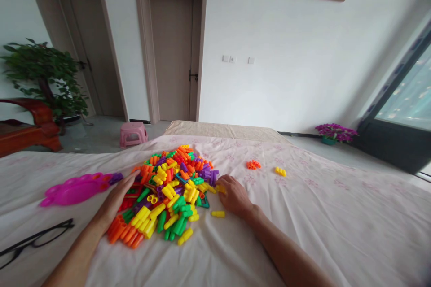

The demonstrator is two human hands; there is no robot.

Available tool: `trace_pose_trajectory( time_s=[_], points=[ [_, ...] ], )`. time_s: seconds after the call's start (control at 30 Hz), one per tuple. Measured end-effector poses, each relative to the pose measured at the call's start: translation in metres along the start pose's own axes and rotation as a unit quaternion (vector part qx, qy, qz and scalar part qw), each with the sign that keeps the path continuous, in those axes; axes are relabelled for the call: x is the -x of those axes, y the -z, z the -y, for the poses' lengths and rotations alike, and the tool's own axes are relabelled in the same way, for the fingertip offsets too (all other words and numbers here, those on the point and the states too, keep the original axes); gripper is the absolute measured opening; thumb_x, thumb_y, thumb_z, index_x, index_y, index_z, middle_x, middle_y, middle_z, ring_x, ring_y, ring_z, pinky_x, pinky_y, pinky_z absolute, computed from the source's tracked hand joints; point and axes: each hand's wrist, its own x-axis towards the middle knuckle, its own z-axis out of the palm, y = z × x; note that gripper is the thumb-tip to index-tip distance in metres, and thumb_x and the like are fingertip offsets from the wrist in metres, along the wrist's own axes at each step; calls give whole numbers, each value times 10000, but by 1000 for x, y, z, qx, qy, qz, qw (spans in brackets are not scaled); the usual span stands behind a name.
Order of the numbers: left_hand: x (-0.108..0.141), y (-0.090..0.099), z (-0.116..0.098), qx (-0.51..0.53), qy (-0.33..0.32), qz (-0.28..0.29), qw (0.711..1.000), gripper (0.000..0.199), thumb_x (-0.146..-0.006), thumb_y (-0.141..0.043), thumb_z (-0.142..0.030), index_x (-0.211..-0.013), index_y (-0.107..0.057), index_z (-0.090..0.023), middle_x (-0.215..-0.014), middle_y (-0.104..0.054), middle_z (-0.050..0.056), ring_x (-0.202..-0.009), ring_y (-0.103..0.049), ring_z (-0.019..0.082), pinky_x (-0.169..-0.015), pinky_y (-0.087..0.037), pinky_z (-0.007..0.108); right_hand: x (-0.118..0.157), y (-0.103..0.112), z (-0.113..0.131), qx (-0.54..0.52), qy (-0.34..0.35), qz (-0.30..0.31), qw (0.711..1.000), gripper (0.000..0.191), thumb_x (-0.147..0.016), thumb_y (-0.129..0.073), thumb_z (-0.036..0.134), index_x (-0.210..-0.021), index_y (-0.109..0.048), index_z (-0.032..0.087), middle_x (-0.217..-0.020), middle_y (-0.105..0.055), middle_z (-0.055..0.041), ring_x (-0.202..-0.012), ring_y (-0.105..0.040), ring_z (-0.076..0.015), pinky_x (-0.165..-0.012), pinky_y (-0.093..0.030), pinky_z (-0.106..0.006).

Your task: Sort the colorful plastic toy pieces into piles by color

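Observation:
A heaped pile of bullet-shaped plastic building blocks (168, 190) in yellow, green, orange, purple and red lies on the cloth. Along its left side, my left hand (120, 190) rests with fingers stretched out against the blocks; some fingertips are hidden near an orange one. At the right edge, the fingers of my right hand (235, 193) curl over a yellow building block (220, 188), partly covered by them. Just below lies a loose yellow building block (218, 214). A magenta plastic tray (76, 190) holds a few orange and purple blocks at its right end.
The patterned cloth (323, 224) covers the wide surface. Orange blocks (253, 164) and a yellow block cluster (280, 171) lie apart on the right. Black-framed glasses (37, 237) lie at left. Beyond stand a pink stool (134, 133) and a leafy plant (43, 76).

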Motion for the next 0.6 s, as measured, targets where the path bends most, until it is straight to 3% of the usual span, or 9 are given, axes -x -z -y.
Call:
trace_pose_trajectory(
  time_s=[0.1,0.2,0.27,0.37,0.47,0.6],
  points=[
    [1,-6,-3,-1,-8,34,999,688,-883,-473,-566,-1450,-513,-179,-1546,-453,102,-1445,-374,270,-1206,-275,430,2,4,-9,10,-15,-17,1000,413,-766,-615,132,-1154,-681,258,-1208,-644,-74,-1093,-579,-242,-969,-451,-360],
    [0,-3,-3,23,-20,50,998,667,-911,-417,-560,-1445,-517,-175,-1539,-465,100,-1438,-388,253,-1190,-311,390,5,6,-15,21,-34,-17,999,350,-805,-664,244,-1152,-696,276,-1147,-671,-79,-1062,-583,-261,-940,-463,-385],
    [-2,4,-1,33,-18,22,999,662,-934,-361,-540,-1420,-530,-124,-1504,-506,127,-1402,-442,241,-1167,-348,353,6,7,-20,22,-45,-13,999,316,-829,-652,262,-1140,-702,288,-1103,-687,-74,-1042,-588,-261,-904,-476,-378],
    [-4,15,5,-23,-22,-42,999,657,-945,-357,-500,-1387,-531,-47,-1476,-526,159,-1395,-444,235,-1196,-294,335,6,7,-34,5,-47,-25,999,308,-856,-598,227,-1145,-695,275,-1140,-683,-71,-1059,-590,-254,-897,-486,-370],
    [-8,21,18,-59,-12,-46,997,652,-940,-376,-492,-1390,-522,-43,-1475,-526,154,-1405,-429,241,-1210,-272,347,5,14,-61,-19,-64,-86,994,347,-866,-556,210,-1196,-660,228,-1206,-662,-83,-1118,-578,-246,-964,-468,-383],
    [-18,17,41,-43,6,1,999,605,-891,-461,-502,-1348,-568,-120,-1466,-552,97,-1396,-450,227,-1195,-302,312,11,33,-113,-3,-150,-206,967,392,-869,-513,226,-1243,-624,192,-1268,-637,-93,-1191,-542,-246,-1040,-423,-409]
  ],
)
